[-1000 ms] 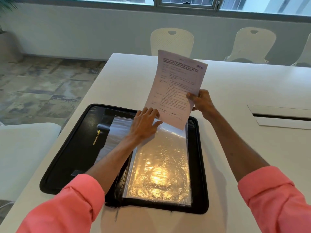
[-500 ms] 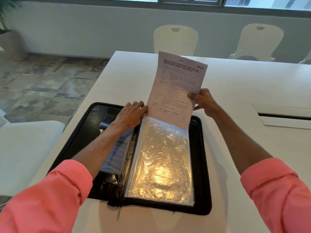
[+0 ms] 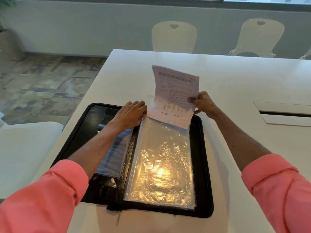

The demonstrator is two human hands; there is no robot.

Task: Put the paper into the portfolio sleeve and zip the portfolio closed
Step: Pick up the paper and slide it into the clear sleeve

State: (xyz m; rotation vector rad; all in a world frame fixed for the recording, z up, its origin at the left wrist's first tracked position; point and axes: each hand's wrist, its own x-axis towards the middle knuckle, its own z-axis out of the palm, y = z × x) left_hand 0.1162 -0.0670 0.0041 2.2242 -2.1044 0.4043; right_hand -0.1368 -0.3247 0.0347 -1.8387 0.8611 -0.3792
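paper [image 3: 175, 96] stands bowed at 12 o'clock of the open black portfolio [image 3: 204, 165] on the white table [image 3: 235, 78], its lower edge at the mouth of the clear sleeve [image 3: 161, 165]. left hand [image 3: 130, 114] pinches the sleeve's top corner; right hand [image 3: 204, 104] pinches the paper's right edge.

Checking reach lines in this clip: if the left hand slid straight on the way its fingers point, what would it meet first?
Probably the paper: the left hand points right, its fingers seemingly already at the sheet's lower left edge; depth is unclear.
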